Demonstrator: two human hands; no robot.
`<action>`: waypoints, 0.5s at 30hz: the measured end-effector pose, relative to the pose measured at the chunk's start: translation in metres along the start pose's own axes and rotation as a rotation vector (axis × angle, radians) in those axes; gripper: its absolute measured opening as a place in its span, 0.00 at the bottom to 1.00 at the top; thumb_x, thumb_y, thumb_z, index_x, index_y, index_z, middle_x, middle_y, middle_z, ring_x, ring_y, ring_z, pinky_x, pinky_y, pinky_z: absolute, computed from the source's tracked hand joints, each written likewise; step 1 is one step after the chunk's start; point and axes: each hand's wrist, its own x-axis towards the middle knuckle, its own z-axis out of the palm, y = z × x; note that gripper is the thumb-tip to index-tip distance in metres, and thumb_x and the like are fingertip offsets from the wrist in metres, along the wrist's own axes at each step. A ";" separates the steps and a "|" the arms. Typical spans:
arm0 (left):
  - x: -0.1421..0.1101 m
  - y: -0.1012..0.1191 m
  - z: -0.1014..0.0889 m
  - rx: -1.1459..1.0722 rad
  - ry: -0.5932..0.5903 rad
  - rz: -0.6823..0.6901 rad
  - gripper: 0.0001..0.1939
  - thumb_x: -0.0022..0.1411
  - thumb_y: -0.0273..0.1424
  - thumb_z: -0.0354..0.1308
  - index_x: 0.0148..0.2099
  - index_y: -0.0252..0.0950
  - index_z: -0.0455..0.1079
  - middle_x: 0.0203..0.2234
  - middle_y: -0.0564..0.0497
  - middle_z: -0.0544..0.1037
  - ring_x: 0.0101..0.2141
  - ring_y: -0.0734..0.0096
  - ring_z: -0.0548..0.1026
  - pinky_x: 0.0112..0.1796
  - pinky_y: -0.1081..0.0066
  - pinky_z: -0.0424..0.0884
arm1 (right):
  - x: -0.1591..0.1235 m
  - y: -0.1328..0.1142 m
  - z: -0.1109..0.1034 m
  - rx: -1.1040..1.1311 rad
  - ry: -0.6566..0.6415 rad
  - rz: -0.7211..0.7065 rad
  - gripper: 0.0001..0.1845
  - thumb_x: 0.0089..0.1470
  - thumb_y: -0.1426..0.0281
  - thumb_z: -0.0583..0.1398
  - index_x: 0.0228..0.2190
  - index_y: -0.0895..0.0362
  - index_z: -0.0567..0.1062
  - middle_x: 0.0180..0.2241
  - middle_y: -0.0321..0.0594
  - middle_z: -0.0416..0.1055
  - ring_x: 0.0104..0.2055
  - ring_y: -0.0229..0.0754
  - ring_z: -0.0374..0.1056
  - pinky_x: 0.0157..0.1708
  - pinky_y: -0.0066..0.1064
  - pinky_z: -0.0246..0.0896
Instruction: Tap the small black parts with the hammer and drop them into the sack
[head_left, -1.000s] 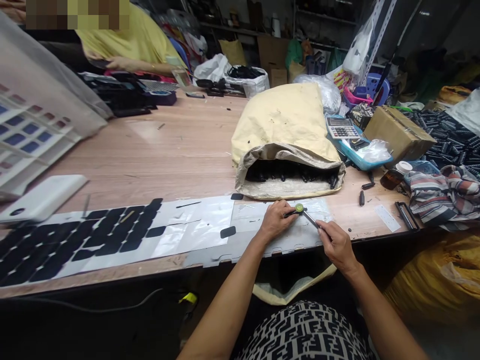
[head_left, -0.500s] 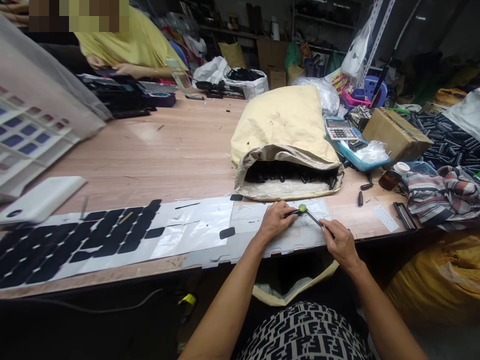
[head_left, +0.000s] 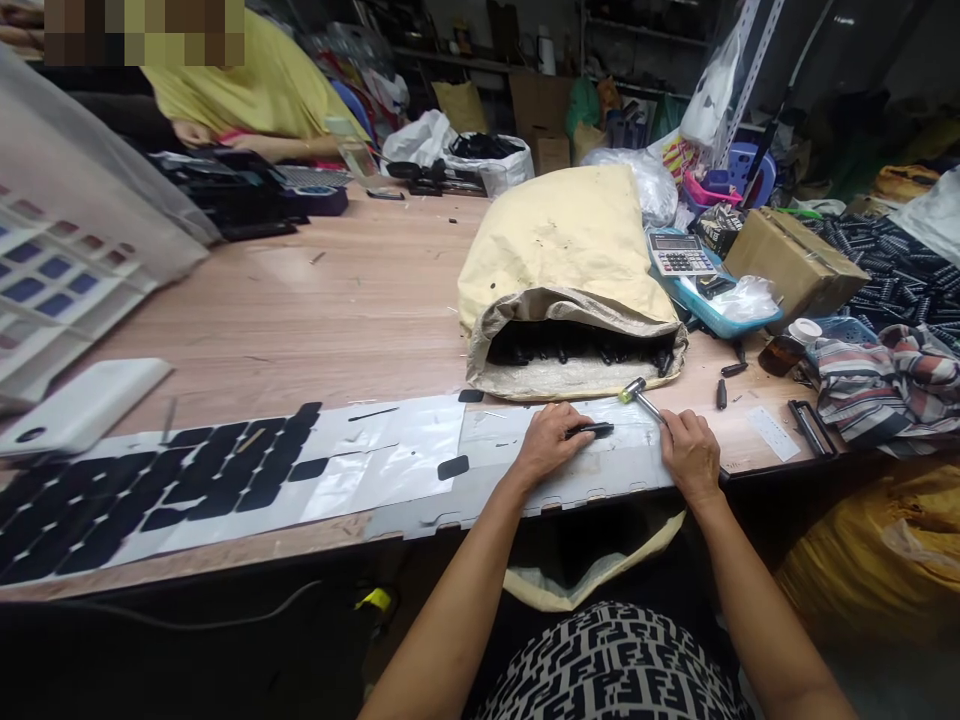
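Note:
My left hand (head_left: 550, 437) rests on a clear plastic sheet (head_left: 420, 440) at the table's near edge and pinches a small black rod-shaped part (head_left: 590, 429) against it. My right hand (head_left: 688, 455) is closed round the handle of a small hammer (head_left: 637, 392) with a yellow-green and metal head, which is raised a little to the right of the black part. Just behind both hands lies a tan paper sack (head_left: 570, 270) on its side, its open mouth showing several black parts inside.
Black oval pads (head_left: 180, 480) cover the sheet to the left. A white box (head_left: 82, 400) sits at the left edge. A calculator (head_left: 681, 254), blue tray, cardboard box (head_left: 795, 262) and striped cloth (head_left: 885, 385) crowd the right. Another person in yellow (head_left: 255, 80) works at the far left.
My right hand has lifted the hammer head up and to the right, off the black part. My left hand keeps holding the part in place.

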 end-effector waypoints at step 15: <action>-0.096 0.044 0.004 0.085 -0.176 0.173 0.12 0.48 0.32 0.74 0.38 0.45 0.81 0.67 0.51 0.61 0.66 0.40 0.53 0.63 0.41 0.51 | -0.001 -0.002 0.000 -0.011 0.009 0.010 0.15 0.63 0.71 0.54 0.48 0.55 0.76 0.34 0.42 0.69 0.38 0.45 0.60 0.37 0.33 0.52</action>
